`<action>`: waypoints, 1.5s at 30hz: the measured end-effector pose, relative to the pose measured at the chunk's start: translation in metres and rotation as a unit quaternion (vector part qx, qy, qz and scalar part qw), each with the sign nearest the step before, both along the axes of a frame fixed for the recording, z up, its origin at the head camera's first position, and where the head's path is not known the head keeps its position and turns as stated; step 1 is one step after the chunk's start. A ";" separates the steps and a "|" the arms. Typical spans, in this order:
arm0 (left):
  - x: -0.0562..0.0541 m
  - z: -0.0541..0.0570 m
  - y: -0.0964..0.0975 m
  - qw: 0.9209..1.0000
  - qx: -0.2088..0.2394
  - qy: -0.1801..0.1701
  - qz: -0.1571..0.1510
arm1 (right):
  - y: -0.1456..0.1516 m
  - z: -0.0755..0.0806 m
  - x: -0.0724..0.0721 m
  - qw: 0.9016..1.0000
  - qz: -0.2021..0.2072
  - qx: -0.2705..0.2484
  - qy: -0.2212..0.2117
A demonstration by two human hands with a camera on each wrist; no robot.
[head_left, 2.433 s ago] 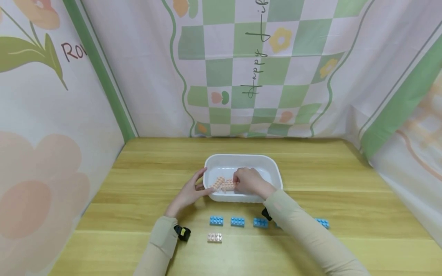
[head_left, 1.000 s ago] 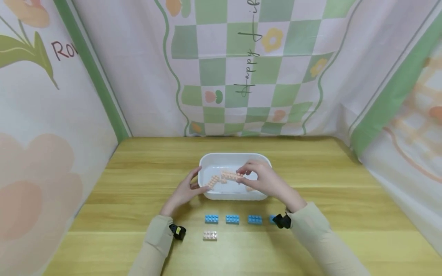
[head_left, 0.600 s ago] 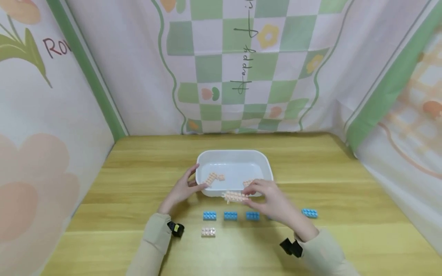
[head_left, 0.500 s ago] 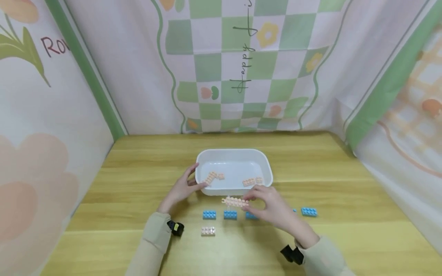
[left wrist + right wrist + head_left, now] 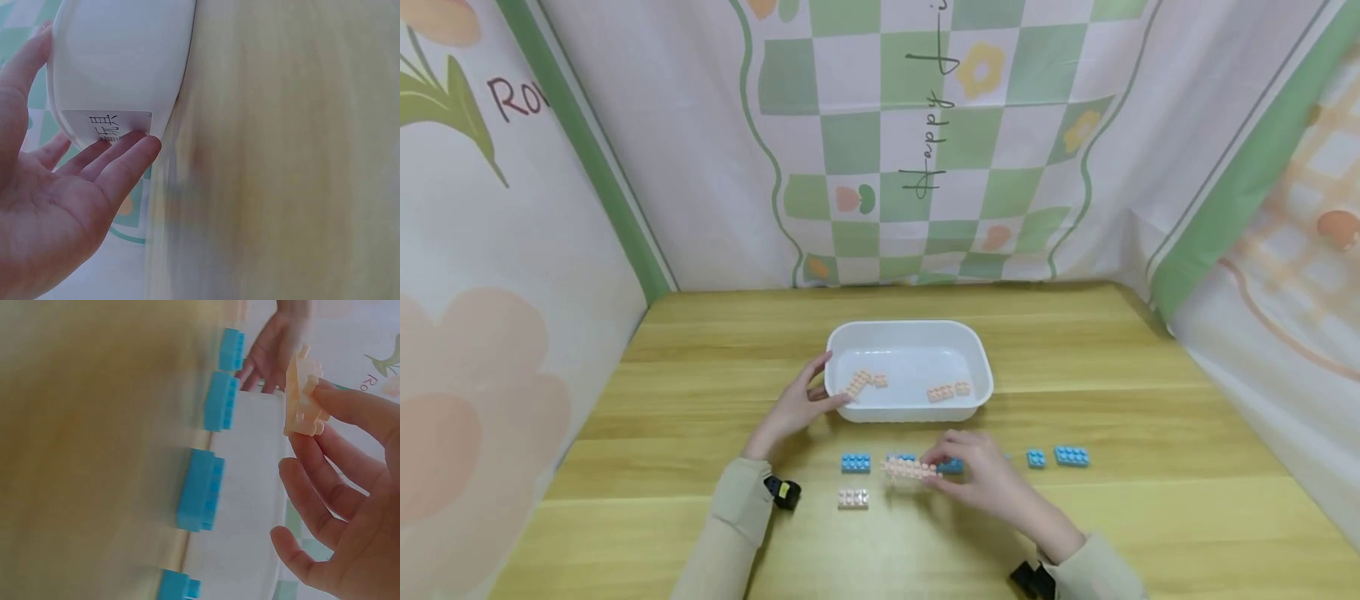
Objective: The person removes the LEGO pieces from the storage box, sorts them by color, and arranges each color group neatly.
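Note:
Above the row of blue bricks, my right hand [image 5: 973, 475] pinches a long peach toy brick [image 5: 908, 468] between thumb and fingers. Its studs show from above; the right wrist view shows this peach brick [image 5: 303, 397] side-on at my fingertips. My left hand [image 5: 797, 408] rests at the left end of the white box [image 5: 910, 412]. The left wrist view has several nearly straight fingers [image 5: 128, 159] touching a label on its side. Inside the box lie peach bricks at left [image 5: 859, 383] and right [image 5: 940, 392].
Several blue bricks [image 5: 1071, 456] stand in a row before the box, some partly hidden by my right hand. A pale pink brick [image 5: 852, 498] sits below the leftmost blue brick [image 5: 856, 462]. Beyond the wooden table [image 5: 737, 333] hangs a patterned curtain [image 5: 910, 150].
My right hand has lifted the peach brick out of the box and carried it towards me, over the blue bricks. My left hand has stayed at the box's left end.

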State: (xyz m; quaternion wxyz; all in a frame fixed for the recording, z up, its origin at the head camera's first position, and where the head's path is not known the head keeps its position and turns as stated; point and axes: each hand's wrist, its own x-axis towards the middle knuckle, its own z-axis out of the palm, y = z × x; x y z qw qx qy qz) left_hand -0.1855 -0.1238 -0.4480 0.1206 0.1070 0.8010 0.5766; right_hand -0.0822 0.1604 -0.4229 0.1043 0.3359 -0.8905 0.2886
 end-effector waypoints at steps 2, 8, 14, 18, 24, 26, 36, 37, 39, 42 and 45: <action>0.000 0.001 0.000 1.000 0.001 0.001 -0.001 | 0.000 -0.003 0.001 1.000 0.004 0.004 0.004; 0.001 0.003 0.000 1.000 0.007 0.003 -0.002 | -0.001 -0.009 0.005 1.000 0.005 0.029 -0.003; 0.000 0.002 0.000 1.000 -0.002 0.003 0.004 | -0.003 -0.009 0.006 0.998 0.009 0.049 -0.049; 0.000 0.001 0.001 1.000 -0.003 0.002 0.004 | -0.004 -0.008 0.007 0.995 0.004 0.071 -0.071; 0.000 0.000 0.002 1.000 0.000 0.007 0.001 | -0.006 -0.009 0.007 0.990 -0.015 0.106 -0.096; 0.000 -0.001 0.002 1.000 0.003 0.005 0.003 | -0.007 -0.009 0.008 0.988 -0.020 0.114 -0.101; 0.002 0.003 0.003 1.000 0.002 0.004 0.011 | -0.010 -0.008 0.010 0.985 -0.029 0.135 -0.102; 0.002 0.003 0.002 1.000 0.002 0.002 0.012 | -0.011 -0.008 0.010 0.986 -0.029 0.135 -0.099; 0.000 -0.001 0.002 1.000 0.002 0.001 0.015 | -0.011 -0.008 0.009 0.986 -0.028 0.134 -0.092; 0.001 0.000 0.002 1.000 0.006 0.005 0.014 | -0.012 -0.008 0.009 0.987 -0.026 0.134 -0.088; 0.001 0.000 0.002 1.000 0.012 0.011 0.013 | -0.012 -0.008 0.008 0.986 -0.025 0.136 -0.089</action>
